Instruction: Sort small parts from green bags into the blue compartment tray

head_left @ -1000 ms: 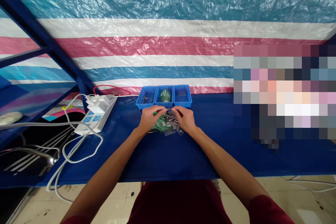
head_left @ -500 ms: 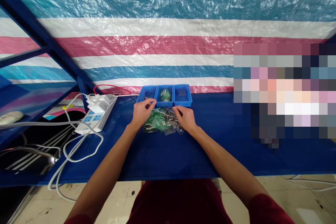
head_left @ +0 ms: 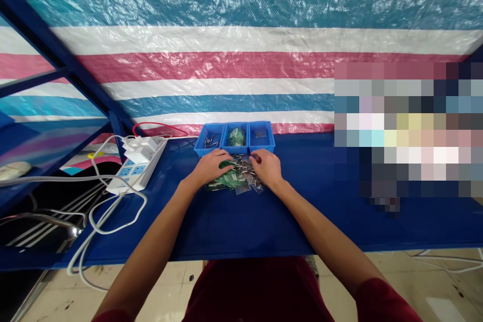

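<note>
My left hand (head_left: 212, 167) is over the left side of a pile of green plastic packets (head_left: 231, 179), thumb and fingers apart. At the pile's right side my right hand (head_left: 267, 167) has its fingers curled in beside loose small metal pieces (head_left: 247, 166); anything between the fingertips is too small to make out. Clear little bags (head_left: 243, 189) lie at the pile's front edge. Just behind the hands stand three joined blue bins: the left bin (head_left: 202, 147) contains small metal pins, the middle bin (head_left: 225, 145) green packets, the right bin (head_left: 267, 147) a few small pieces.
A white power strip (head_left: 130, 173) with plugged-in adapters and looping white cables (head_left: 145, 206) occupies the left of the blue table (head_left: 241, 231). A blue metal frame (head_left: 75, 80) rises there. Striped plastic sheeting (head_left: 226, 68) hangs behind. A pixelated area covers the right side.
My left hand has come down from the left bin's front edge onto the green packets, and its fingers have spread. My right hand has shifted only slightly at the metal pieces.
</note>
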Demonstrator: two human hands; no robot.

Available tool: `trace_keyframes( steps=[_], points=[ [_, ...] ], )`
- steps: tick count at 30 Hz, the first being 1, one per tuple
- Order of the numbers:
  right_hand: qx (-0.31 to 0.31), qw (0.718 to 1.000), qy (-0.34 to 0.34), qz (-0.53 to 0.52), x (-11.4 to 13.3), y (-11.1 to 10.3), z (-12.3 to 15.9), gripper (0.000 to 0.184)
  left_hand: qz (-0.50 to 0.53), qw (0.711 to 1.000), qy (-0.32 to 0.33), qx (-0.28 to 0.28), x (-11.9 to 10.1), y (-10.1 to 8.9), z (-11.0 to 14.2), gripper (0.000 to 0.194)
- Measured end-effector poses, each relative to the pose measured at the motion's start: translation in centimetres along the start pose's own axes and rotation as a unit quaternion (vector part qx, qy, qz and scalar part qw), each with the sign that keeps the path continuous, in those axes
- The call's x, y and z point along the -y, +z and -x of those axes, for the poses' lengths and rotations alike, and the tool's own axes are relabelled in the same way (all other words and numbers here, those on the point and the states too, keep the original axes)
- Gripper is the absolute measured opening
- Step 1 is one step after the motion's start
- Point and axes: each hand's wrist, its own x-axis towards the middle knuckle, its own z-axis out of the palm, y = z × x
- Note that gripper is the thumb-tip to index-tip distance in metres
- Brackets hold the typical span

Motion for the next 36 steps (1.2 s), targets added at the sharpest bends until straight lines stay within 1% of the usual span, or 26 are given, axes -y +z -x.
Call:
trace_keyframes(
  steps=[2,6,9,14,19,22,25,27,30,33,34,36],
  points=[
    [0.041,0.998,0.023,0.038,0.0,0.1,-0.1,0.016,0.005,1.0,0.005,-0.012,-0.3,0.1,-0.1,0.021],
    [0.104,0.99,0.048,0.079,0.1,0.1,0.0,0.029,-0.006,0.999,0.018,-0.041,-1.1,0.3,-0.3,0.024],
    [0.138,0.984,0.056,0.095,0.4,-0.2,-0.1,0.03,-0.021,0.998,0.025,-0.044,-1.5,0.6,-0.5,0.026],
    [0.163,0.976,0.091,0.114,0.6,-0.9,-0.4,0.031,-0.017,0.998,0.036,-0.043,-1.6,0.7,-0.5,0.028],
    [0.171,0.971,0.108,0.127,0.3,-0.8,-0.5,0.032,-0.006,0.998,0.036,-0.058,-1.7,0.6,-0.5,0.027],
    [0.166,0.972,0.104,0.128,0.1,-0.6,-0.5,0.03,-0.003,0.997,0.041,-0.063,-1.7,0.7,-0.5,0.027],
    [0.151,0.977,0.084,0.123,-0.2,-0.4,-0.4,0.027,-0.001,0.997,0.043,-0.071,-1.7,0.7,-0.5,0.027],
    [0.127,0.984,0.065,0.108,-0.5,-0.2,-0.3,0.026,0.0,0.996,0.042,-0.076,-1.7,0.6,-0.5,0.028],
    [0.068,0.995,0.037,0.063,-0.7,-0.1,-0.2,0.023,0.011,0.995,0.036,-0.089,-1.8,0.5,-0.6,0.028],
    [-0.006,1.0,-0.007,-0.019,-0.5,-0.1,-0.1,0.022,0.049,0.991,-0.002,-0.125,-2.3,0.2,-0.7,0.028],
    [-0.024,0.998,-0.026,-0.054,-0.4,-0.1,-0.1,0.022,0.072,0.988,-0.024,-0.133,-2.5,0.1,-0.7,0.032],
    [-0.043,0.99,-0.061,-0.122,0.0,-0.2,0.1,0.023,0.129,0.981,-0.07,-0.13,-3.0,-0.1,-0.8,0.042]
  ],
)
